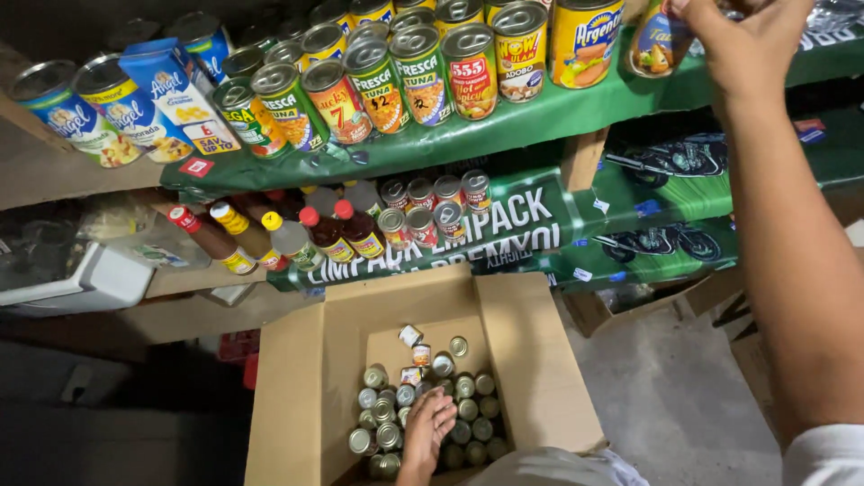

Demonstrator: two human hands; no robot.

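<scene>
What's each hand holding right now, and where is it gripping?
The right hand grips a yellow-labelled can by its top on the upper shelf. The left hand rests on small cans in the cardboard box; a grip cannot be told.

Left hand (429, 423): bare, no glove, ring or watch visible. Right hand (747, 45): bare likewise, forearm uncovered along its full visible length. A white short sleeve (823, 454) shows at the right upper arm, plain, unmarked.

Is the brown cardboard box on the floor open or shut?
Open: the brown cardboard box has flaps spread outward, small cans visible inside, left hand reaching in.
</scene>
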